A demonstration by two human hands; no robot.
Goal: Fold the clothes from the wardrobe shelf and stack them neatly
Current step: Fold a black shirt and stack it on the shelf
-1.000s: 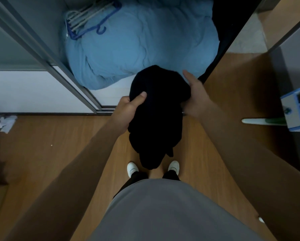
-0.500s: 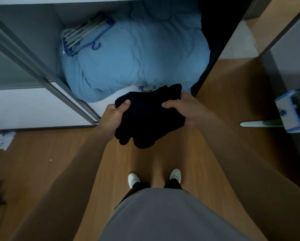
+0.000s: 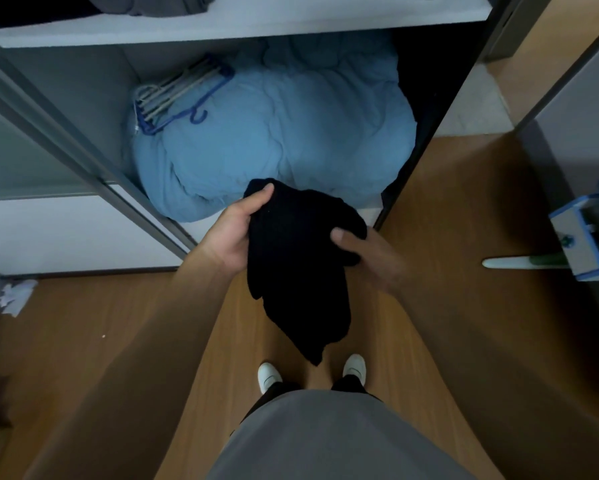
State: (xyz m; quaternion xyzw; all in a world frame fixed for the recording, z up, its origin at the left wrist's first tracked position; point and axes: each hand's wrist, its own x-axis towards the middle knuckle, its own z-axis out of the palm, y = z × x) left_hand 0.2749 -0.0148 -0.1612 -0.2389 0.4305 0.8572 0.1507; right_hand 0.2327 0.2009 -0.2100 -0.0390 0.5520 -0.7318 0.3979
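left hand (image 3: 235, 233): pinching the top corner of the black garment (image 3: 298, 271), thumb on top, probably to keep that edge lined up
right hand (image 3: 367, 258): gripping the other side, thumb over the cloth, fingers hidden underneath
black garment: in the air just in front of the blue duvet (image 3: 284, 133), tail dangling, so I'd say it's only half folded
wardrobe shelf (image 3: 222, 29): above the duvet, grey clothes (image 3: 166, 1) on it, likely the stacking spot

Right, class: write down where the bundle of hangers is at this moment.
In the head view, the hangers lie left of centre inside the wardrobe, in its lower compartment, resting on the upper left of the blue duvet, below the white shelf.
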